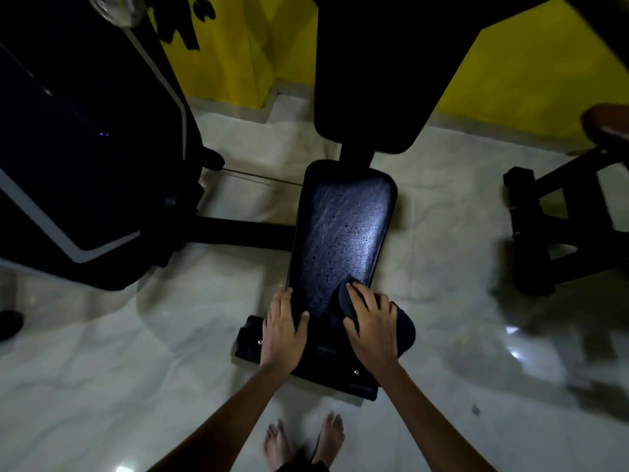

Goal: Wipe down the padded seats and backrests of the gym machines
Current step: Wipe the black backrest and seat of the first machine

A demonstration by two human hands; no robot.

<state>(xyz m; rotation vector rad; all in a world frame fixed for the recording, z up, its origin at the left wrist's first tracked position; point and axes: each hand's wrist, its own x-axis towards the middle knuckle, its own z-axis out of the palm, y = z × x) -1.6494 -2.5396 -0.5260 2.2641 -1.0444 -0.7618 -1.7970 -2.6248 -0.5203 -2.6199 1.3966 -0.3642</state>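
A black padded seat (343, 229) of a gym bench lies lengthwise in the middle of the view, its surface shiny and worn. Its black backrest (367, 97) rises at the far end. My left hand (284, 327) holds the seat's near left edge, thumb on top and fingers down the side. My right hand (372, 323) presses flat on a dark cloth (405, 330) at the seat's near right corner. The cloth bulges out past the seat's right edge.
A large black machine housing with a grey stripe (78, 172) stands at the left. Another bench's black frame (561, 219) and brown pad (606, 126) stand at the right. The floor (136, 369) is pale glossy tile, the wall (527, 69) yellow. Bare feet (304, 441) stand below the bench.
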